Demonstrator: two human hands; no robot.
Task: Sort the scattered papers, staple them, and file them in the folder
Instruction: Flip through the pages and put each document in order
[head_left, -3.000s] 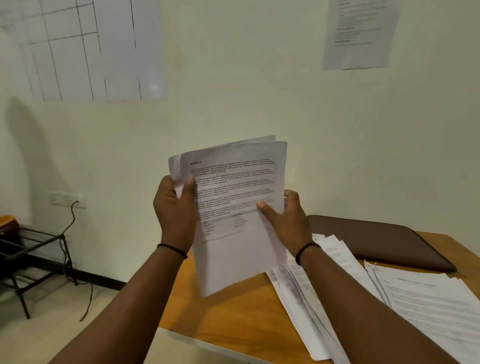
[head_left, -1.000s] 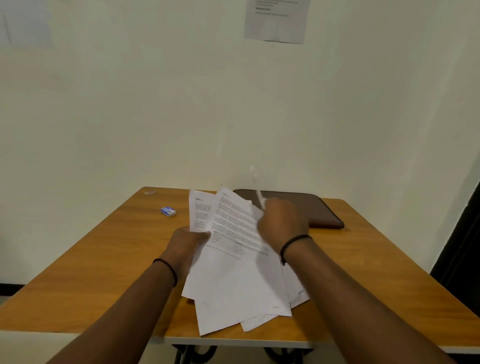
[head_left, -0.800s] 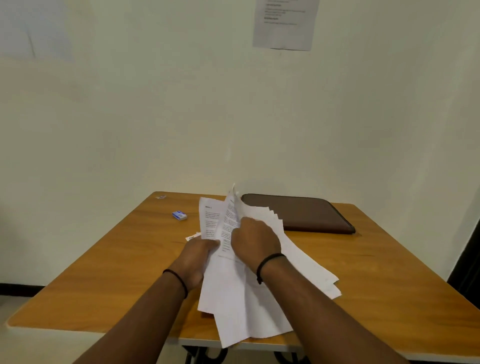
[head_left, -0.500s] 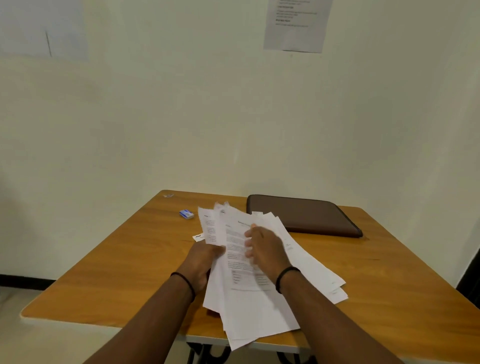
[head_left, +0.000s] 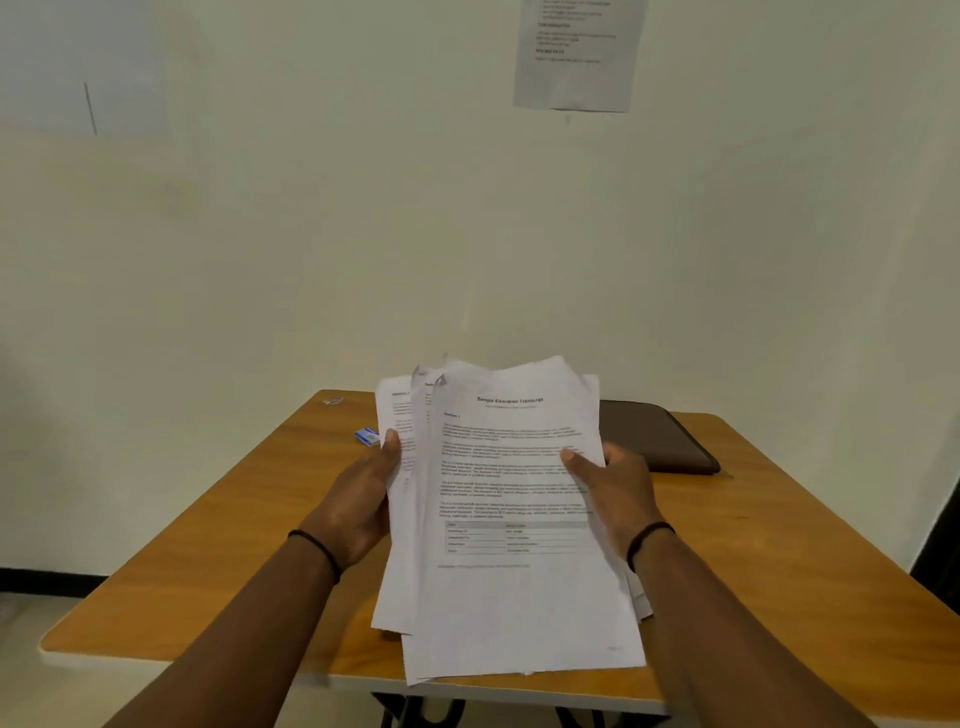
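**Both hands hold a fanned stack of papers above the bench**

The left hand (head_left: 358, 499) grips the left edge of the papers (head_left: 509, 519), thumb on the front of the sheets and fingers hidden behind them. The right hand (head_left: 613, 493) grips the right edge the same way, thumb pressed on the top page. The stack is loosely fanned, with several sheets offset to the left and a few corners sticking out at lower right. The top page carries a bold heading, paragraphs of small print and a table near its lower half. The sheets are held tilted up over the near middle of the wooden bench (head_left: 208, 545). A dark brown folder (head_left: 660, 436) lies flat at the far right of the bench, partly hidden behind the papers. A small blue box (head_left: 367, 436) sits at far left, just beyond the left thumb. A printed notice (head_left: 576, 52) hangs on the wall.
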